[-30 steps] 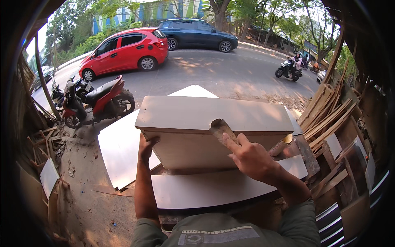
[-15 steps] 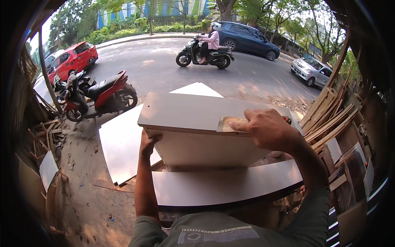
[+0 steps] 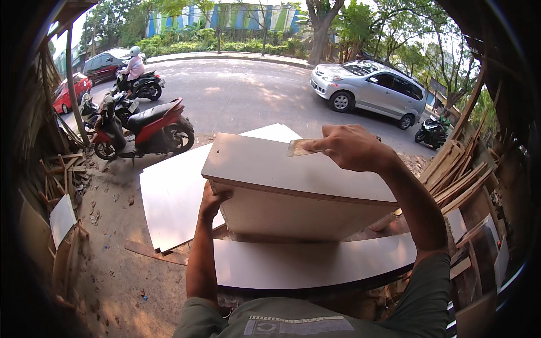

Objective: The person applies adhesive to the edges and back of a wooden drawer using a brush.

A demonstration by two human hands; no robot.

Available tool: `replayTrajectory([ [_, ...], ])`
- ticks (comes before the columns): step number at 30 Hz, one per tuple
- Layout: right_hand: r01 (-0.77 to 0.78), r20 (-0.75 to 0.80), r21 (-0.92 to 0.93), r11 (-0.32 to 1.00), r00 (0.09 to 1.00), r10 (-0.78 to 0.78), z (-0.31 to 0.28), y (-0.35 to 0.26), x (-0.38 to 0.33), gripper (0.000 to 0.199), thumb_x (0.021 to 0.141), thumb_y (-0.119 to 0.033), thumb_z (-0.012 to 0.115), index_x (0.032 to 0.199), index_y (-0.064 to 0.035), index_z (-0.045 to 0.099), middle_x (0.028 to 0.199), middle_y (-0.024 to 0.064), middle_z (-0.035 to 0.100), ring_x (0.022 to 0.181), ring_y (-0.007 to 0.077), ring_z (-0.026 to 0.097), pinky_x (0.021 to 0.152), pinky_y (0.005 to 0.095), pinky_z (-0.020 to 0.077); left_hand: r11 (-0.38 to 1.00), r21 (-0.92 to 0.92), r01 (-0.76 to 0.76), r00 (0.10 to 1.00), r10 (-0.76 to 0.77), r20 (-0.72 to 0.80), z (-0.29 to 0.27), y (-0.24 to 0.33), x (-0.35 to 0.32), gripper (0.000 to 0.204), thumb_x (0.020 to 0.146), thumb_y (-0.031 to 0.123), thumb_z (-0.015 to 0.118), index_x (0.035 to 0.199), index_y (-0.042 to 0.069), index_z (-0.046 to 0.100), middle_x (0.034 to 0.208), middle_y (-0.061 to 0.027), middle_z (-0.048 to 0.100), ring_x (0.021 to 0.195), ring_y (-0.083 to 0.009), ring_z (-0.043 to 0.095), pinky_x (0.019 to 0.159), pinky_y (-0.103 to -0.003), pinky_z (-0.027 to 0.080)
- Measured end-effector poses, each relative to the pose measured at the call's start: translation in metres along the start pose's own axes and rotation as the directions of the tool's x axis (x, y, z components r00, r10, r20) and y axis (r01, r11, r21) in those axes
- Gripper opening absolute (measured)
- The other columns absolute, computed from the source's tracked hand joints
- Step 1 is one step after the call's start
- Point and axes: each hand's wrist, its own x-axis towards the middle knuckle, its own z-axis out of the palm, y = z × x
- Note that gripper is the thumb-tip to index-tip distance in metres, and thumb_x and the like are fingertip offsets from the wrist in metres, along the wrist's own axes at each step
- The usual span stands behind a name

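Observation:
A pale laminated box-shaped cabinet piece [image 3: 282, 169] rests on a curved white board [image 3: 304, 262] in front of me. My left hand [image 3: 211, 200] grips the box's near left corner from below. My right hand [image 3: 349, 147] reaches over the box's far top edge and is shut on a small flat scraper [image 3: 298, 148], its blade lying against the top face.
A large white panel [image 3: 172, 194] lies on the dirt to the left. Wooden strips and offcuts [image 3: 456, 174] are stacked at the right, scrap wood at the left. A red motorbike [image 3: 143, 127] is parked nearby. A silver car [image 3: 366, 87] and riders are on the road.
My right hand carried the scraper from the box's near edge across to its far top edge. My view turned; the red car slid left and a silver car came into sight.

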Motion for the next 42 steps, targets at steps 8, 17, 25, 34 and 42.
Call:
replayTrajectory([
  [8, -0.103, 0.168, -0.060, 0.993, 0.979, 0.112, 0.021, 0.017, -0.014, 0.052, 0.095, -0.001, 0.051, 0.133, -0.0321, 0.068, 0.097, 0.0119, 0.063, 0.094, 0.0298, 0.066, 0.081, 0.0434, 0.0503, 0.999, 0.034, 0.022, 1.000, -0.022, 0.016, 0.006, 0.004, -0.005, 0.063, 0.064, 0.009, 0.079, 0.123, -0.001, 0.060, 0.108, -0.0078, 0.066, 0.100, -0.0186, 0.063, 0.085, -0.033, 0.054],
  [17, -0.079, 0.134, -0.144, 0.986, 0.986, 0.099, -0.025, -0.004, -0.001, 0.053, 0.090, 0.002, 0.053, 0.129, -0.0292, 0.071, 0.095, 0.0115, 0.064, 0.096, 0.0298, 0.066, 0.082, 0.0437, 0.0486, 1.000, -0.006, 0.026, 1.000, -0.026, -0.007, -0.003, 0.005, -0.008, 0.064, 0.062, 0.011, 0.081, 0.121, -0.001, 0.060, 0.108, -0.0075, 0.066, 0.099, -0.0185, 0.063, 0.085, -0.033, 0.054],
  [25, -0.060, 0.155, -0.028, 0.998, 0.986, 0.064, 0.024, 0.001, 0.007, 0.050, 0.099, -0.006, 0.054, 0.137, -0.0365, 0.064, 0.097, 0.0107, 0.063, 0.092, 0.0295, 0.065, 0.081, 0.0420, 0.0513, 0.999, -0.006, 0.048, 0.999, -0.047, 0.012, 0.007, 0.011, -0.015, 0.059, 0.061, 0.011, 0.082, 0.116, -0.001, 0.062, 0.102, -0.0059, 0.066, 0.097, -0.0174, 0.063, 0.085, -0.033, 0.054],
  [34, -0.116, 0.222, -0.162, 0.980, 0.963, 0.150, -0.021, -0.001, -0.008, 0.057, 0.087, 0.007, 0.053, 0.128, -0.0277, 0.071, 0.097, 0.0119, 0.065, 0.096, 0.0304, 0.066, 0.081, 0.0436, 0.0497, 1.000, -0.027, 0.002, 1.000, -0.002, 0.027, 0.004, 0.008, -0.011, 0.060, 0.065, 0.006, 0.082, 0.120, 0.000, 0.059, 0.108, -0.0071, 0.066, 0.099, -0.0181, 0.064, 0.086, -0.034, 0.055],
  [42, -0.058, 0.237, -0.109, 0.992, 0.968, 0.083, -0.004, -0.036, 0.010, 0.055, 0.087, 0.002, 0.054, 0.130, -0.0278, 0.070, 0.105, 0.0123, 0.066, 0.100, 0.0308, 0.067, 0.084, 0.0420, 0.0514, 0.999, -0.031, -0.017, 0.999, 0.018, 0.050, 0.009, 0.011, -0.011, 0.056, 0.065, 0.008, 0.082, 0.117, -0.001, 0.060, 0.103, -0.0068, 0.067, 0.096, -0.0178, 0.065, 0.084, -0.033, 0.055],
])
